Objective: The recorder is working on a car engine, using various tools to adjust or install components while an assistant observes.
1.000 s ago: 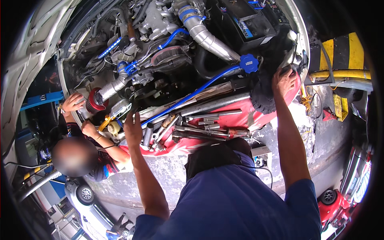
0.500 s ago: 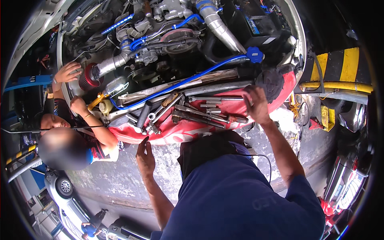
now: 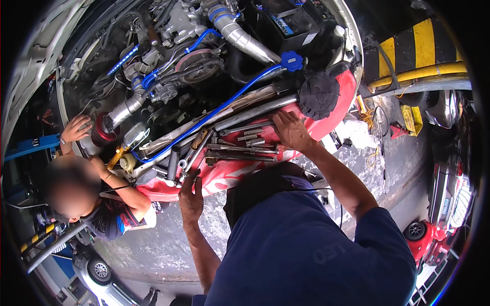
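Observation:
A red fender cover point(image 3: 344, 104) lies over the car's front edge with several hand tools on it. My right hand point(image 3: 295, 133) rests at the right end of the tools, fingers apart, beside the tip of a long ratchet handle point(image 3: 245, 128). Small sockets point(image 3: 252, 136) lie in a group just left of that hand, above long steel bars point(image 3: 240, 148). My left hand point(image 3: 191, 200) is held at the cover's near edge, fingers stretched and holding nothing. Close to its fingertips are a combination wrench point(image 3: 193, 158) and a dark-handled tool point(image 3: 173, 162).
Beyond the cover lies the open engine bay with a battery point(image 3: 288, 25), silver pipes point(image 3: 245, 41) and a blue hose point(image 3: 219, 108). A black cloth point(image 3: 319, 96) sits on the cover's right. At left, a co-worker's hand point(image 3: 76, 128) touches the car near a work lamp point(image 3: 135, 136).
The view has shifted, so the car appears further left. My right hand has come down closer onto the tools' right end. My left hand stays by the cover's near edge.

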Tool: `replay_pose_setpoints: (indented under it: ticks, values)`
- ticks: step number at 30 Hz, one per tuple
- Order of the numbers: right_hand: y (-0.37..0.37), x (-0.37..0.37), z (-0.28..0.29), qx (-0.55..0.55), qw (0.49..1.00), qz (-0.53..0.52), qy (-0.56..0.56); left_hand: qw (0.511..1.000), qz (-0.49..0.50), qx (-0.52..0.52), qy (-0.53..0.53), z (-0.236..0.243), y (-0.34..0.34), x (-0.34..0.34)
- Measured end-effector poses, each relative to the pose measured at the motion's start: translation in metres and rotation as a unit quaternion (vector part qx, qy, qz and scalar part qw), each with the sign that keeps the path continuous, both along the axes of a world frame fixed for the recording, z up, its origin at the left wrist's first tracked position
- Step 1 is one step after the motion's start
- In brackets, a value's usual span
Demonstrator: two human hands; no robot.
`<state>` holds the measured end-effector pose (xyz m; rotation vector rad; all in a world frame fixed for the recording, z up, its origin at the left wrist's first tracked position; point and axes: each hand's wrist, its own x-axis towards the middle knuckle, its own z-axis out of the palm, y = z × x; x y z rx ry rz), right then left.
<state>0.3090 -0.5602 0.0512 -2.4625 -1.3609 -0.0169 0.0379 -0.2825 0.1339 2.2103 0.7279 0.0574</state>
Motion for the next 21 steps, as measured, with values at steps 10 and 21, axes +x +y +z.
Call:
replay_pose_setpoints:
  ticks: [10, 21]
  values:
    - [-0.023, -0.022, 0.031, 0.164, 0.805, -0.171, 0.544, 0.994, -0.087, -0.058, -0.025, 0.015, -0.029, 0.074]
    - [-0.069, -0.046, 0.042, 0.226, 0.772, -0.282, 0.523, 0.874, -0.303, 0.378, -0.023, -0.071, -0.117, 0.193]
